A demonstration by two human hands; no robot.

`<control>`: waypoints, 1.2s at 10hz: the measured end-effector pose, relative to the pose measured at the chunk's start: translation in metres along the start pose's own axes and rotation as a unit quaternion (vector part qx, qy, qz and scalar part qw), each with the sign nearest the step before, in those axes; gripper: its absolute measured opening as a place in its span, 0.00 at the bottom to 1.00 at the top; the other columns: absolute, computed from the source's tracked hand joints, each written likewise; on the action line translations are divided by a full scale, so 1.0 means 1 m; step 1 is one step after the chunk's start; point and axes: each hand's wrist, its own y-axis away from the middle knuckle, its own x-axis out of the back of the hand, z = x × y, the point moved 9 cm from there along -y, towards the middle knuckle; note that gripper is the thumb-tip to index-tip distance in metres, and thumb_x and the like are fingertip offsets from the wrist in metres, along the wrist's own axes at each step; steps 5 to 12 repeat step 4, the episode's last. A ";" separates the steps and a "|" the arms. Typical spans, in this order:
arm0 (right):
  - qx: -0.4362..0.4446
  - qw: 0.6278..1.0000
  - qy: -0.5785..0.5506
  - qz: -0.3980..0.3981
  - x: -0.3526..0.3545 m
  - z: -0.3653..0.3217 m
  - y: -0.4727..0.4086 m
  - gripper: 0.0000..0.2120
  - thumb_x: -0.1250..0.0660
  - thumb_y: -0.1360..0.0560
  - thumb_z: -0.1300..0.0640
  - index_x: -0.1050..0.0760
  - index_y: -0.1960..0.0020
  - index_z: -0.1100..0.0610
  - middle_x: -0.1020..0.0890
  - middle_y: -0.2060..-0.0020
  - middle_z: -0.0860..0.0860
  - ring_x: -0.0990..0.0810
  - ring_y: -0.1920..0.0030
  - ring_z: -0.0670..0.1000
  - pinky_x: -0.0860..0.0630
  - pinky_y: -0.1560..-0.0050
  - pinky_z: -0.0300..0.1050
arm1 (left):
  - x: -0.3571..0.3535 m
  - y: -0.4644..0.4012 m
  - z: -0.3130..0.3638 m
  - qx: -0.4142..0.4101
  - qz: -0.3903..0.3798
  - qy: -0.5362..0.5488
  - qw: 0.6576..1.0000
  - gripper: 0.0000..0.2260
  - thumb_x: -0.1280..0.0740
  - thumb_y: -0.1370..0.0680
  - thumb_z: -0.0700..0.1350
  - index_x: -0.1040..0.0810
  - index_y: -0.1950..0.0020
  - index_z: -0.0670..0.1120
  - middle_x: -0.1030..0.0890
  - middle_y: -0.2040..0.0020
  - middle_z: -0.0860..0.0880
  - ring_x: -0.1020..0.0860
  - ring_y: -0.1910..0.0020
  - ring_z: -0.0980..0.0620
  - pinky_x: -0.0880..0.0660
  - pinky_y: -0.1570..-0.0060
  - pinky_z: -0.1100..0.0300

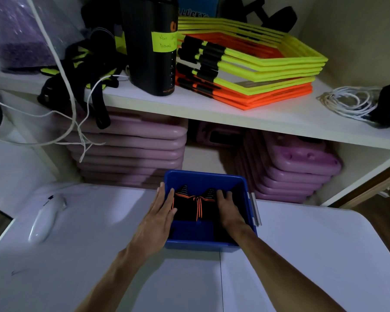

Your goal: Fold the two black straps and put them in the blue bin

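A blue bin (203,177) stands on the white table, just in front of the shelf unit. Inside it lie two folded black straps with orange stripes, side by side: one on the left (185,206) and one on the right (208,204). My left hand (161,209) rests flat over the bin's left wall, fingers against the left strap. Inside the bin, my right hand (227,209) presses its fingers on the right strap. Neither hand is closed around a strap.
A white mouse-like device (43,219) lies on the table (302,255) at the left. Behind the bin, stacked purple boards (131,145) fill the lower shelf. The upper shelf carries yellow and orange hexagon frames (252,64), a black cylinder (152,46), cables and black-yellow harnesses.
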 end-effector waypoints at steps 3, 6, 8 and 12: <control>0.043 0.992 -0.095 0.068 0.064 -0.014 0.032 0.38 0.29 0.24 0.50 0.47 0.22 0.53 0.37 0.31 0.58 0.28 0.34 0.60 0.30 0.34 0.50 | 0.007 -0.021 0.020 0.014 -0.042 -0.077 0.996 0.39 0.66 0.27 0.72 0.56 0.23 0.50 0.59 0.22 0.48 0.60 0.22 0.50 0.52 0.23 0.49; 0.067 0.980 -0.131 0.134 0.113 -0.012 0.046 0.33 0.33 0.22 0.48 0.44 0.23 0.53 0.37 0.31 0.57 0.30 0.33 0.57 0.34 0.35 0.42 | 0.016 -0.043 0.055 -0.010 -0.030 -0.091 0.995 0.39 0.66 0.27 0.71 0.54 0.23 0.48 0.58 0.23 0.48 0.59 0.22 0.49 0.52 0.23 0.48; 0.067 0.980 -0.131 0.134 0.113 -0.012 0.046 0.33 0.33 0.22 0.48 0.44 0.23 0.53 0.37 0.31 0.57 0.30 0.33 0.57 0.34 0.35 0.42 | 0.016 -0.043 0.055 -0.010 -0.030 -0.091 0.995 0.39 0.66 0.27 0.71 0.54 0.23 0.48 0.58 0.23 0.48 0.59 0.22 0.49 0.52 0.23 0.48; 0.067 0.980 -0.131 0.134 0.113 -0.012 0.046 0.33 0.33 0.22 0.48 0.44 0.23 0.53 0.37 0.31 0.57 0.30 0.33 0.57 0.34 0.35 0.42 | 0.016 -0.043 0.055 -0.010 -0.030 -0.091 0.995 0.39 0.66 0.27 0.71 0.54 0.23 0.48 0.58 0.23 0.48 0.59 0.22 0.49 0.52 0.23 0.48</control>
